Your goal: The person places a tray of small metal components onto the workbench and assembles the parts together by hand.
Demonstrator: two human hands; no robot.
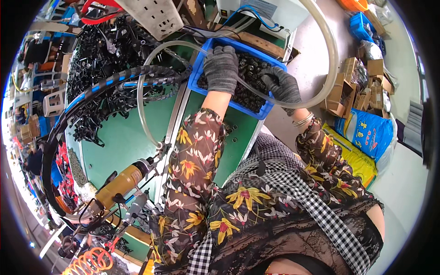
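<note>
A blue plastic bin (196,68) holds many small black ring-like parts (250,68). My left hand (221,68), in a dark grey knit glove, is over the bin's left part with its back up. Its fingers are curled down, and what they may hold is hidden. At the bin's right side my right hand (283,87), gloved the same way, reaches over the rim. Its fingers are bent and apart, touching the black parts. A clear hose (252,90) runs across the bin between my hands.
Black metal parts (114,55) are heaped on the green tabletop (123,133) at left. A brass-coloured cylinder (120,185) with hoses stands near the table's lower left. A few small rings (235,133) lie below the bin. Cardboard boxes (338,95) and a blue sack (369,133) are on the right.
</note>
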